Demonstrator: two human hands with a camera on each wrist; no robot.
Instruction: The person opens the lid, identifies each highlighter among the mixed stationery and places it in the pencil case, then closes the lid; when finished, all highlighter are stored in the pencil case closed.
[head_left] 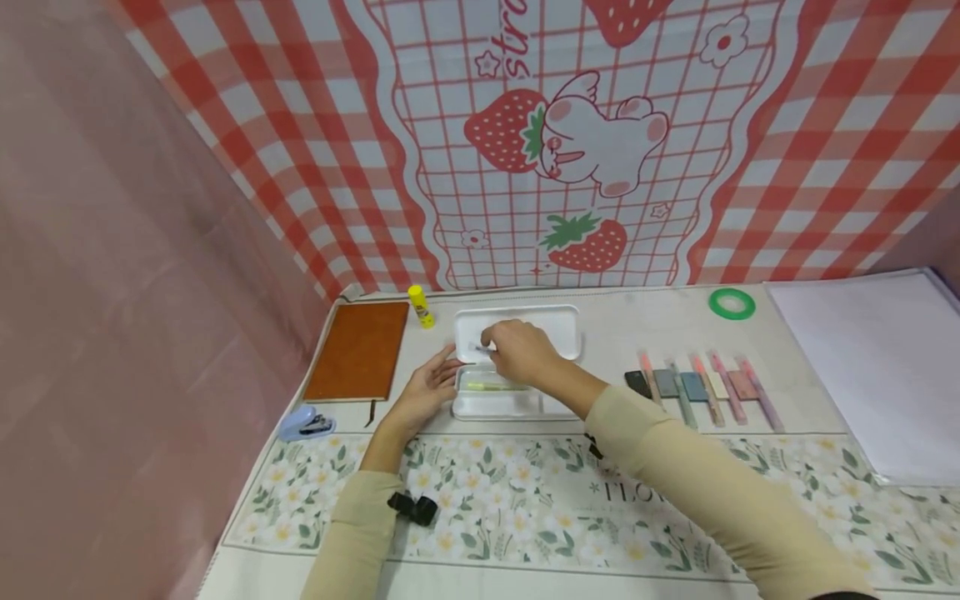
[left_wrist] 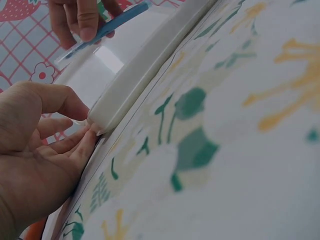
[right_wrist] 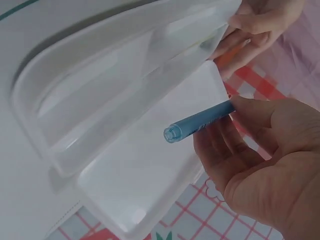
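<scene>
A white pencil case (head_left: 498, 406) lies with its lid (head_left: 558, 333) folded back; a yellow-green pen (head_left: 487, 387) rests in its rear compartment. My left hand (head_left: 429, 390) grips the left end of the case, its thumb and fingertips at the corner in the left wrist view. Over the lid, my right hand (head_left: 522, 353) holds a blue pen (right_wrist: 200, 120) between thumb and fingers. The pen's see-through blue end points out of the hand in the right wrist view.
Left of the case are a brown notebook (head_left: 360, 350), a light blue stapler (head_left: 306, 423) and a yellow glue stick (head_left: 421, 307). On the right lie several pens (head_left: 707, 389) across small coloured blocks (head_left: 693, 387), a green tape roll (head_left: 732, 304) and white sheets (head_left: 877, 367).
</scene>
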